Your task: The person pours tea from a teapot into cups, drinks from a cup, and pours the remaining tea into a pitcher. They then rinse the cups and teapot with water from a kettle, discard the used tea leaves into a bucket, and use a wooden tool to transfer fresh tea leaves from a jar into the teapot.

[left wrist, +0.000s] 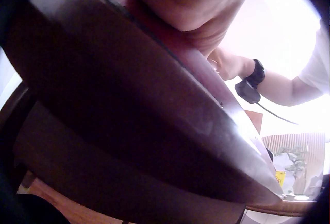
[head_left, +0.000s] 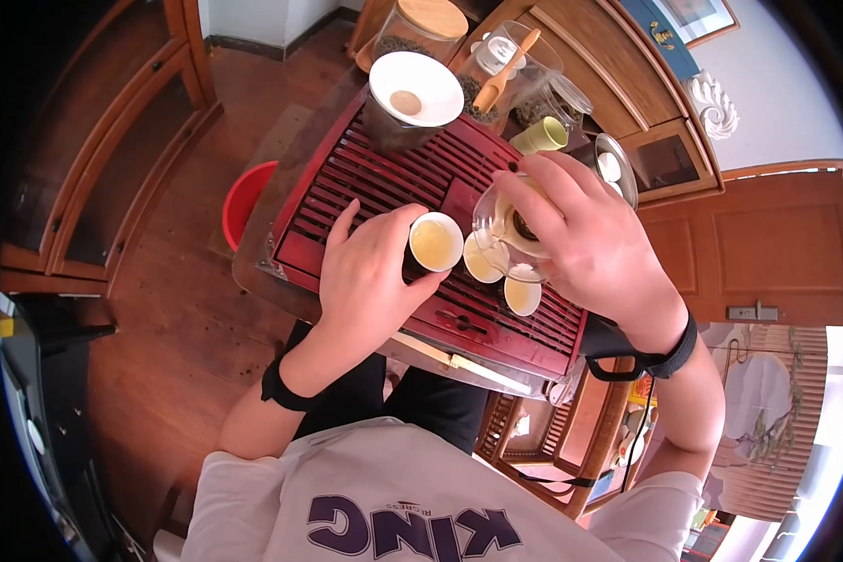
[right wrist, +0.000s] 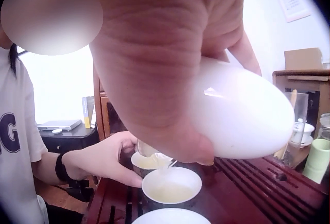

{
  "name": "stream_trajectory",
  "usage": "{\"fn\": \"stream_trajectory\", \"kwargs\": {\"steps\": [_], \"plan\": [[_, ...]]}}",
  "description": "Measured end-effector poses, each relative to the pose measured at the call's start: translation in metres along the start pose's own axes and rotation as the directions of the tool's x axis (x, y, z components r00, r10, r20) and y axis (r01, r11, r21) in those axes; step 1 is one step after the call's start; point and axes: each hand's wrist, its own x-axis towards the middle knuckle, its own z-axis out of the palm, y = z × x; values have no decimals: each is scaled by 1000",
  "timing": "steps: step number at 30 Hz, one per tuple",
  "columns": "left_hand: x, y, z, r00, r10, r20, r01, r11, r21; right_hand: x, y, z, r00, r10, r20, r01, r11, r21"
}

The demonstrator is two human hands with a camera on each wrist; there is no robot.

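My left hand (head_left: 370,267) curves its thumb and index finger around a small white-lipped teacup (head_left: 436,242) holding pale yellow tea. In my right hand (head_left: 590,239) is a tilted tea pitcher (head_left: 490,217), clear at its lip in the head view; its rounded side (right wrist: 247,113) looks glossy white in the right wrist view. The lip hangs over two more teacups, a middle cup (head_left: 483,265) and a near cup (head_left: 523,297), both with pale tea in them. A thin stream of liquid (right wrist: 164,161) shows by the cups. In the left wrist view, the tray's edge hides the cups.
A red slatted tea tray (head_left: 347,178) lies under the cups. At its far edge stands a wide white-rimmed bowl (head_left: 431,80). Behind are a wooden-lidded jar (head_left: 431,19), a wooden scoop (head_left: 506,75) and a green cup (head_left: 541,137). A red bin (head_left: 244,206) is left.
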Motion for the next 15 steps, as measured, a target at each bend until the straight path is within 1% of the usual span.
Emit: {"fn": "stream_trajectory", "kwargs": {"steps": [2,6,8,15], "plan": [[0,0,0,1000,0,0,0,1000,2,-7,1,-1,999,29,42,-29,1000,-4],[0,0,1,1000,-1,-4,1,1000,6,-21,3,-2,997,49,54,-49,999,-9],[0,0,1,1000,-3,-5,3,1000,9,-27,2,-4,994,64,91,-62,998,-21],[0,0,2,1000,-12,-2,12,1000,19,-49,3,-11,991,73,115,-65,995,-72]]}}
